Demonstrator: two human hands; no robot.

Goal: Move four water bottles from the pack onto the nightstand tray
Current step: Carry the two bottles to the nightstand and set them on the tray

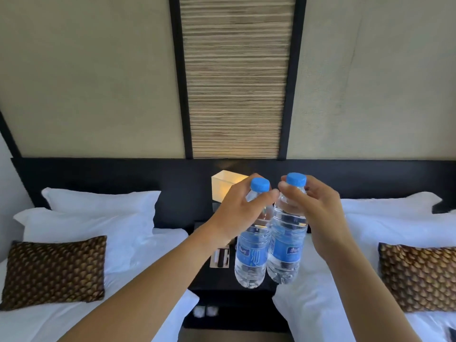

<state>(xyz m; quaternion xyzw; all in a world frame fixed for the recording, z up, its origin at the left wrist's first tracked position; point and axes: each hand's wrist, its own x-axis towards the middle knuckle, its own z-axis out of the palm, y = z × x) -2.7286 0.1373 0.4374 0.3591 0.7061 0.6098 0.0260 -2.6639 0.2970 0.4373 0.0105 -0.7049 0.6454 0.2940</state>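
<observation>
Above nightstand (217, 282) | hands grip two upright, water-filled bottles: left bottle (251, 253), right bottle (287, 245)

A beige textured wall (93, 77) rises behind two beds, split by a dark-framed woven panel (237, 77). A black headboard (98, 174) runs across the room. The left bed (138, 243) and right bed (370, 233) carry white linen, white pillows (103, 201) and brown patterned cushions (55, 272). Between them stands a dark nightstand (222, 280) with a glowing cube lamp (223, 183).
</observation>
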